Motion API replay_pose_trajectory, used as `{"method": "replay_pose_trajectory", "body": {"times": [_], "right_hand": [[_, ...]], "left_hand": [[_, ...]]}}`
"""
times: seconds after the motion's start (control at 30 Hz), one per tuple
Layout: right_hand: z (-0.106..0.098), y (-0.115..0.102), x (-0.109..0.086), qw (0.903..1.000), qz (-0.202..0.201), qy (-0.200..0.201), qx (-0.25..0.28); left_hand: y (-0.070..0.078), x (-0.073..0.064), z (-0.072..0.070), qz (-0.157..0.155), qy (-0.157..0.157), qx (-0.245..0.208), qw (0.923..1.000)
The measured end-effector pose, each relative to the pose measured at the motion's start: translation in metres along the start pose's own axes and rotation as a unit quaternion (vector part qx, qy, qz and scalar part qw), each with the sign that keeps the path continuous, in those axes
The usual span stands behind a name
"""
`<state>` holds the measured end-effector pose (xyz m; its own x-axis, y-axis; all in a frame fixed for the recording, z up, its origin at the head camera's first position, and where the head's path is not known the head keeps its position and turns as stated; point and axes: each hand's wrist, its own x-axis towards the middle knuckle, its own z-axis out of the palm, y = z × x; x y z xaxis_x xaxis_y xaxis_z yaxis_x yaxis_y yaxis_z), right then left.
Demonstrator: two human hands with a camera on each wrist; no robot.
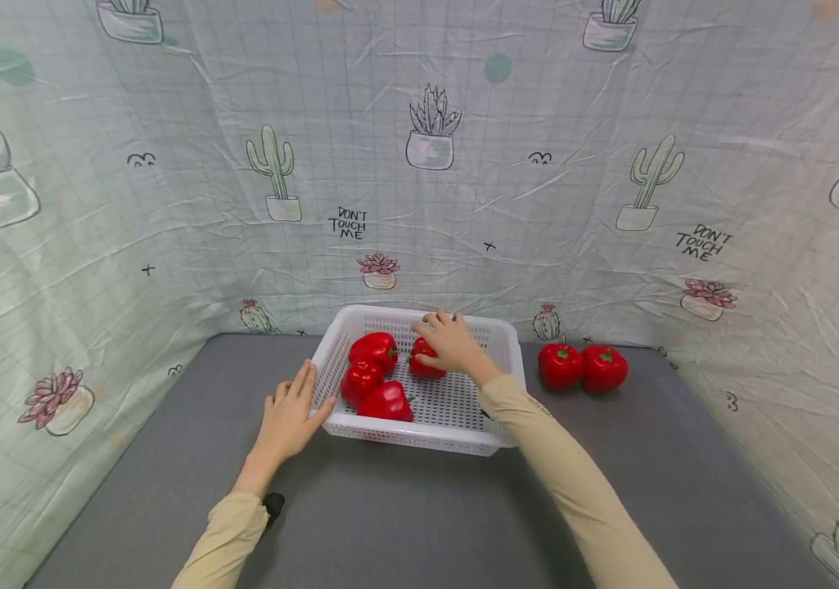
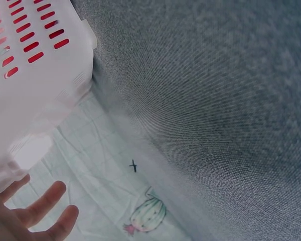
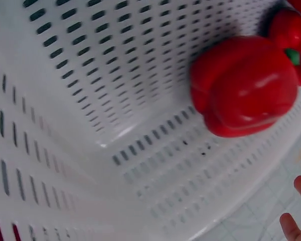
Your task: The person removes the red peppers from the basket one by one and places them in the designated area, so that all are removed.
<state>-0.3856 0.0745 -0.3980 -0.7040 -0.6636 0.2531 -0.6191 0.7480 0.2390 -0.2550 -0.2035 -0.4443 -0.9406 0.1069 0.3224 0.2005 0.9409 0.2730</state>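
A white plastic basket [image 1: 419,433] with slotted walls holds several red bell peppers. My left hand [image 1: 288,417] rests at its left rim with fingers extended; in the left wrist view, fingers [image 2: 45,203] show beside the basket's corner. My right hand [image 1: 452,343] reaches inside over a red bell pepper [image 1: 428,368] and partly covers it in the head view. From the right wrist, that pepper [image 3: 246,88] lies on the basket floor, with the spread fingertips [image 3: 291,226] apart from it. Three more peppers [image 1: 373,350] are grouped along the basket's left side.
Two red bell peppers [image 1: 561,366] stand side by side on the grey table [image 1: 404,515], right of the basket. A light curtain [image 1: 360,180] printed with cacti hangs behind and along both sides of the table.
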Motion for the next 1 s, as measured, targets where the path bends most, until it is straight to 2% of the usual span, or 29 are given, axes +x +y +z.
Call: {"method": "replay_pose_trajectory", "body": {"times": [0.17, 0.37, 0.73, 1.0], "right_hand": [[0.014, 0.000, -0.002, 0.9987, -0.016, -0.029, -0.038], [0.023, -0.001, -0.004, 0.9968, -0.006, -0.073, -0.030], [0.027, 0.001, -0.003, 0.9933, -0.014, -0.107, -0.040], [0.026, -0.002, -0.003, 0.9878, -0.033, -0.134, -0.072]], "left_hand": [[0.001, 0.000, -0.001, -0.002, -0.001, 0.000, 1.0000], [0.003, 0.001, -0.001, -0.003, -0.004, 0.006, 1.0000], [0.002, 0.000, -0.001, -0.003, 0.001, 0.001, 1.0000], [0.002, 0.000, -0.001, -0.005, 0.004, 0.003, 1.0000]]}}
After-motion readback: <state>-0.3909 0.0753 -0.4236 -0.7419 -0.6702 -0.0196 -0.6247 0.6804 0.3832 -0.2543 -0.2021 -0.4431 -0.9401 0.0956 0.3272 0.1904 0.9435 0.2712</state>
